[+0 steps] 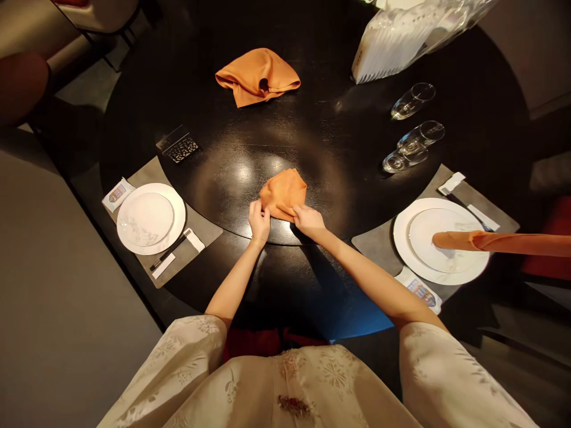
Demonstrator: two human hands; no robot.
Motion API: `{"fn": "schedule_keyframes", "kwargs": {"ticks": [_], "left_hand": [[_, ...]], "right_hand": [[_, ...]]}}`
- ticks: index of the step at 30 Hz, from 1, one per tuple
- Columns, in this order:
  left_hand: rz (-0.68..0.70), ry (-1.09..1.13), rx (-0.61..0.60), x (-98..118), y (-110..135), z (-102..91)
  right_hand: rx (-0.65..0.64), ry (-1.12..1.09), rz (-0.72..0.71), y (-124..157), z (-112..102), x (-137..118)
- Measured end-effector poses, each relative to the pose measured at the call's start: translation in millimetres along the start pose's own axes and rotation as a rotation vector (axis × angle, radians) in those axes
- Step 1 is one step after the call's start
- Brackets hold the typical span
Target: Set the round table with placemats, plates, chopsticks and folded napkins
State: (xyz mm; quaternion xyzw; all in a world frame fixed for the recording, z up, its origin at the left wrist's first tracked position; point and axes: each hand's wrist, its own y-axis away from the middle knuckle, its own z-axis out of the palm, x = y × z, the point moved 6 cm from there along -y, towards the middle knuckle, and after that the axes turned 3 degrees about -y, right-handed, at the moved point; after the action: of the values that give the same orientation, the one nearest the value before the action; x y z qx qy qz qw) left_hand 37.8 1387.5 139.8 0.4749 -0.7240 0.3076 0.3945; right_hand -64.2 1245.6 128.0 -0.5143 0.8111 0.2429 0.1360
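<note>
Near the front edge of the dark round table, an orange cloth napkin is bunched between my two hands. My left hand pinches its lower left corner. On the lower right side, the fingers of my right hand are closed on the same cloth. Farther back lies a second orange napkin, loosely crumpled. A rolled orange napkin reaches from the right edge of the view over the right-hand plate.
White stacked plates sit on a grey placemat with chopsticks at left. Matching plates are at right. Several clear glasses and a plastic-wrapped white stack stand back right. A black patterned holder lies left.
</note>
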Motion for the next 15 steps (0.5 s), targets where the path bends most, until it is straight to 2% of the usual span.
{"fn": "schedule_keyframes", "kwargs": {"ticks": [3, 5, 6, 8, 10, 13, 15], "left_hand": [[0.396, -0.295, -0.194, 13, 5, 12.1], [0.544, -0.44, -0.363, 11, 9, 24.5], [0.586, -0.501, -0.437, 9, 9, 29.9], [0.624, -0.597, -0.547, 7, 8, 37.2], [0.633, -0.634, -0.626, 10, 5, 40.6], [0.632, -0.596, -0.73, 22, -2, 42.2], [0.615, -0.556, -0.771, 28, -10, 42.1]], "right_hand": [[0.2, -0.345, 0.227, 10, 0, 37], [0.283, -0.476, 0.379, 19, 3, 56], [0.312, -0.497, 0.404, 22, 3, 60], [0.345, -0.472, 0.328, 22, -3, 56], [0.328, -0.403, 0.168, 15, -11, 42], [0.22, -0.316, -0.045, 0, -20, 19], [0.153, -0.297, -0.105, -10, -25, 10]]}}
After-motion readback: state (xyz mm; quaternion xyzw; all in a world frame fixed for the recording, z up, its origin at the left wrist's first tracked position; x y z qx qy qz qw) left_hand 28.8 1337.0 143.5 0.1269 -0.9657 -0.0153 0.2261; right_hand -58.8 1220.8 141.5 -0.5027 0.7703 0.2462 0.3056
